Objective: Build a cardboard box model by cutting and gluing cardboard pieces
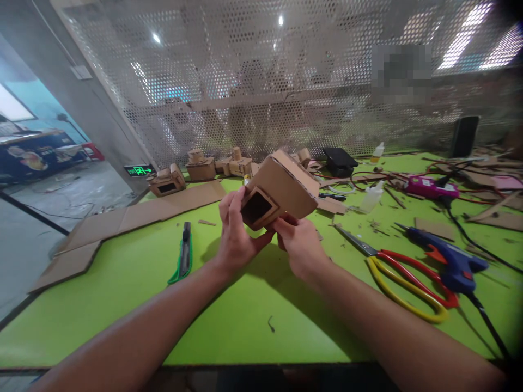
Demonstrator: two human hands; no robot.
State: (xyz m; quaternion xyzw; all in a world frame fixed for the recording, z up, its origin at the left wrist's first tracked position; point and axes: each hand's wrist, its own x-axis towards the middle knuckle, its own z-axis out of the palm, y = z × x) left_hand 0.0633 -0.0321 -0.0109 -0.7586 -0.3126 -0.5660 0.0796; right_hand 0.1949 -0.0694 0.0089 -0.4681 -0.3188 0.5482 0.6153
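Head view: both hands grip a cardboard box [281,188] raised above the green table [134,283]. The left hand [236,234] clasps its near end beside a dark square opening; the right hand [300,245] supports it from beneath. A green utility knife [184,253] lies to the left, scissors [402,275] and a blue glue gun [449,261] to the right.
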